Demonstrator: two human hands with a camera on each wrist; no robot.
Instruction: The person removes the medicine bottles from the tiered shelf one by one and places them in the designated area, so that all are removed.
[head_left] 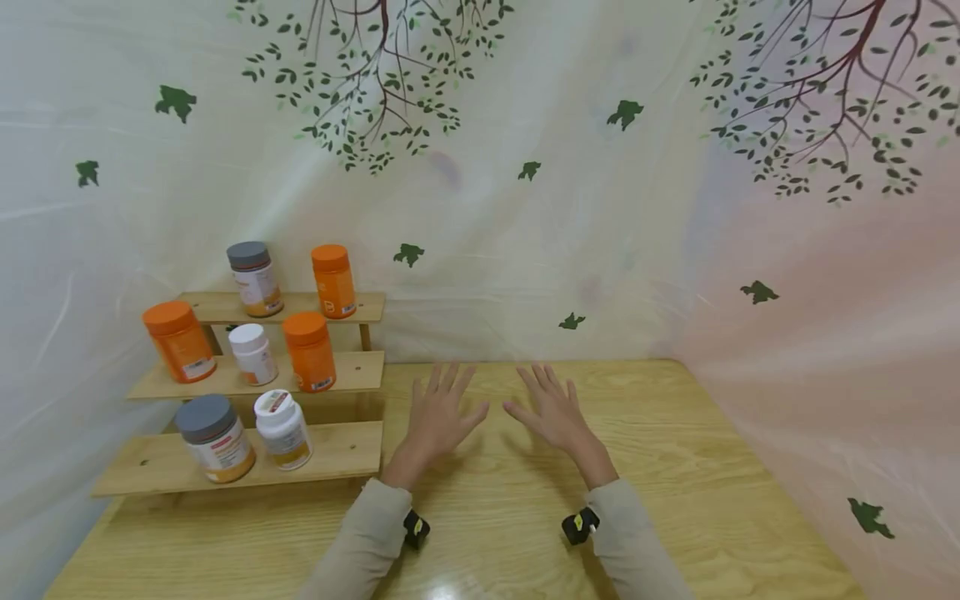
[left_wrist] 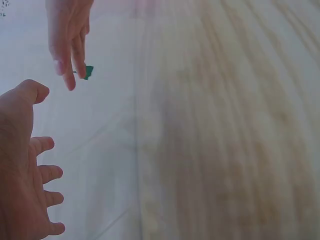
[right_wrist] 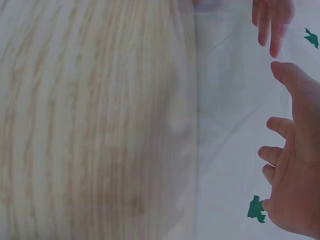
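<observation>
Over the wooden table (head_left: 510,517), my left hand (head_left: 441,417) spreads its fingers, palm down, holding nothing. My right hand (head_left: 557,421) mirrors it a short gap to the right, fingers also spread and nothing in them. In the left wrist view, the left hand (left_wrist: 17,165) shows its thumb and fingertips at the left edge, with the right hand (left_wrist: 70,40) beyond. The right wrist view has the right hand (right_wrist: 300,150) at its right edge and the left hand (right_wrist: 274,20) above. Nearest to the left hand is a three-step wooden shelf (head_left: 345,446).
On the top step stand a grey-lidded jar (head_left: 257,283) and an orange jar (head_left: 334,283). Two orange jars (head_left: 309,354) flank a small white bottle (head_left: 253,357) mid-step. Below are a grey-lidded jar (head_left: 216,442) and a white bottle (head_left: 283,433). A leaf-printed curtain (head_left: 480,217) hangs behind.
</observation>
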